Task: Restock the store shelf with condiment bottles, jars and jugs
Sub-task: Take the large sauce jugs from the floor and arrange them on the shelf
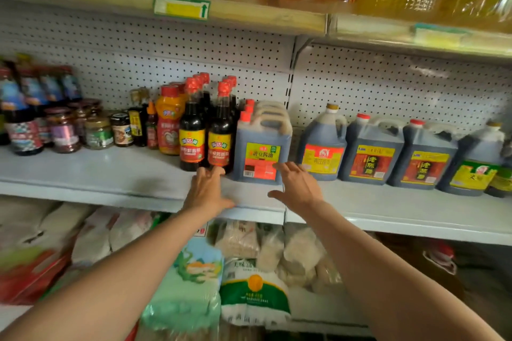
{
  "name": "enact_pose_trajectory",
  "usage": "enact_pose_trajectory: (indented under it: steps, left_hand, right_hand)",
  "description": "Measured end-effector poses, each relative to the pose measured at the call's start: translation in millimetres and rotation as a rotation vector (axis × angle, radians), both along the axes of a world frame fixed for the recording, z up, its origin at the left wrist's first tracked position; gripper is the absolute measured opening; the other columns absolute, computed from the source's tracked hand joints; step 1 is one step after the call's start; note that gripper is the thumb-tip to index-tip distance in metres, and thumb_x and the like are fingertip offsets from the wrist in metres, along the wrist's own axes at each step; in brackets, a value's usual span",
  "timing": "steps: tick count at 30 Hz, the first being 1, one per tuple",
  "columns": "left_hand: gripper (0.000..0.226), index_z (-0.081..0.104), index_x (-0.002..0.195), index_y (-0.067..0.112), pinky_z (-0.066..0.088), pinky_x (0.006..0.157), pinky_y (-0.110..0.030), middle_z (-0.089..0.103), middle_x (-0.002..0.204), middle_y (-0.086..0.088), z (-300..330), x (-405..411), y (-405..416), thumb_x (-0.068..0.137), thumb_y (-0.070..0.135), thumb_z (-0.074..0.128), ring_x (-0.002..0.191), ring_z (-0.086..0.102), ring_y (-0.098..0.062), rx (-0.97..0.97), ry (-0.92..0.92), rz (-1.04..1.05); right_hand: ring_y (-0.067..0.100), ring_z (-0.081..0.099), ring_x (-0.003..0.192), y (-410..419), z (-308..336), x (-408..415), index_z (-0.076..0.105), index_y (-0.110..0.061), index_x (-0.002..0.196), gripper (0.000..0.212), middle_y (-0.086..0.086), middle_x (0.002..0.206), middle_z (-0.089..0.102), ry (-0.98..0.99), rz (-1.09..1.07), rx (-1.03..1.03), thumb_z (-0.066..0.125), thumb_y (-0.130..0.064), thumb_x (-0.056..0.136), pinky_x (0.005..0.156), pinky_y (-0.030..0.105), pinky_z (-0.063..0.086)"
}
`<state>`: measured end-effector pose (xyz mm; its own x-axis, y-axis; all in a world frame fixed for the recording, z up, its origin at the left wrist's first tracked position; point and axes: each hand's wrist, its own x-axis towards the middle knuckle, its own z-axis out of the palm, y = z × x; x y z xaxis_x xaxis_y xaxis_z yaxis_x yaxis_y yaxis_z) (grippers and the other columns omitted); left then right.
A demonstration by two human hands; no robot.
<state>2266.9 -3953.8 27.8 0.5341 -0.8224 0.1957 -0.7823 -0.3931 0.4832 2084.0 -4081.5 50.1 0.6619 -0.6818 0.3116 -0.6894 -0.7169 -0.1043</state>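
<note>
Jug [261, 147] labelled 黄豆酱油 stands between both open hands [207, 191].

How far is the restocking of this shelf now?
Done: dark bottles and several jugs already stand along the middle shelf. In hand: nothing is gripped; the left hand and right hand reach open toward the front jug. Left: bare shelf in front of the left-side jars.
</note>
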Motion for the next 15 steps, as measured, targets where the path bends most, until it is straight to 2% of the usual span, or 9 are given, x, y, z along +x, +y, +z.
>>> enact_pose_trajectory:
  steps: [3, 6, 15]
  left_hand:
    - [0.071, 0.040, 0.132, 0.028, 0.045, 0.095, -0.039, 0.035, 0.129, -0.006, -21.5, -6.4, 21.5, 0.075, 0.035, 0.082, 0.123, 0.040, -0.028, 0.063, 0.022, -0.007]
    - [0.073, 0.041, 0.132, 0.030, 0.046, 0.096, -0.041, 0.035, 0.130, -0.006, -40.8, -12.7, 37.0, 0.072, 0.035, 0.083, 0.123, 0.041, -0.029, 0.102, 0.061, -0.006]
    - [0.071, 0.043, 0.129, 0.034, 0.044, 0.093, -0.036, 0.037, 0.136, -0.006, -108.6, -18.4, 64.1, 0.071, 0.033, 0.085, 0.125, 0.042, -0.026, 0.187, 0.138, -0.088]
  right_hand:
    - [0.029, 0.045, 0.131, 19.5, -19.8, -6.3, 0.039, -0.024, 0.149, 0.077, 0.005, 0.140, 0.052, 0.039, 0.013, 0.085, 0.077, -0.044, 0.085, 0.101, 0.039, 0.043]
    - [0.028, 0.045, 0.132, 37.1, -39.6, -13.3, 0.038, -0.027, 0.149, 0.077, 0.006, 0.143, 0.050, 0.066, -0.001, 0.147, 0.077, -0.044, 0.085, 0.101, 0.038, 0.043]
    - [0.029, 0.047, 0.132, 88.8, -98.1, -30.9, 0.040, -0.028, 0.149, 0.084, 0.005, 0.144, 0.049, 0.126, -0.126, 0.273, 0.079, -0.052, 0.079, 0.102, 0.039, 0.046]
